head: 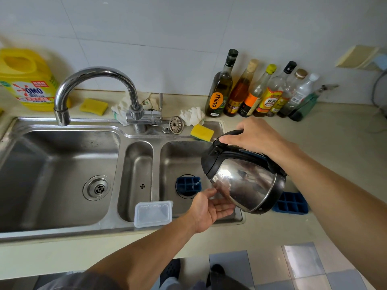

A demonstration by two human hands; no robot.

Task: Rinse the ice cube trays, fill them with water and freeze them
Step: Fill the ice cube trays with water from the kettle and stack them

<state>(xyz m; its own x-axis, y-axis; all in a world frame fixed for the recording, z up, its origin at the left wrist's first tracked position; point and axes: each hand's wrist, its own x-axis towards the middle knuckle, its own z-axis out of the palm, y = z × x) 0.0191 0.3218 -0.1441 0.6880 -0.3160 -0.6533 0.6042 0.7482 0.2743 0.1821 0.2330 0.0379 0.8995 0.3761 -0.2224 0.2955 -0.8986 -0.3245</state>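
Observation:
A steel kettle [245, 181] with a black lid is tipped to the left over the right sink basin [180, 155]. My right hand [255, 137] grips its black handle from above. My left hand [209, 208] lies open, palm up, under the kettle's lower side, fingers touching the steel. A blue ice cube tray [188, 184] sits in the right basin over the drain, just left of the kettle's spout, with a thin stream of water reaching it. A second blue ice cube tray [292, 203] rests on the counter right of the sink, partly hidden by the kettle.
A clear plastic lid [154, 213] lies across the sink's front rim. The faucet [94, 80] arches over the large left basin. Yellow sponges [202, 132], cloths and a strainer sit behind the basins. Several bottles [257, 91] line the wall; a yellow detergent jug [25, 78] stands far left.

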